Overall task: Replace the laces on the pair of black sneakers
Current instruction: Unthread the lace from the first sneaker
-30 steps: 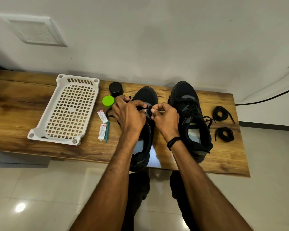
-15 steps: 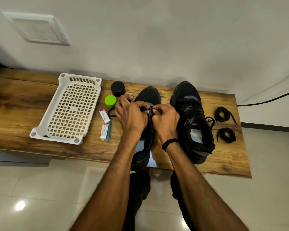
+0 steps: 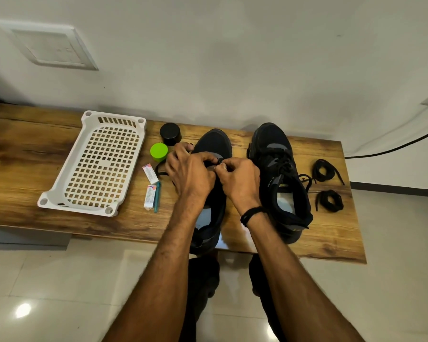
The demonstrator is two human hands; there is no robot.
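Both hands meet over the tongue of the black mesh sneaker [image 3: 215,144] that stands in the middle of the brown wooden table [image 3: 331,230], toe toward the wall. The left hand [image 3: 190,171] and the right hand [image 3: 240,177] have their fingers curled, fingertips almost touching, and pinch a thin black lace [image 3: 160,169] at the eyelets. Its loose end trails off the shoe's left side. Which eyelet it runs through is hidden under the knuckles.

Two coiled black laces [image 3: 323,170] lie untouched at the table's right end, so this is probably the old lace coming out. It should go best one crossing at a time, pulled along the line of the eyelet, with the other hand pressing the shoe down.

The heel of this sneaker juts over the table's near edge, so a hard tug toward the body could tip it off. The second black sneaker [image 3: 277,154], laced, stands just beside the right hand. To the left, a lime-green round cap [image 3: 159,151] and a black round jar [image 3: 170,134] sit near the left knuckles and are easy to knock. Open board lies only toward the near right corner.
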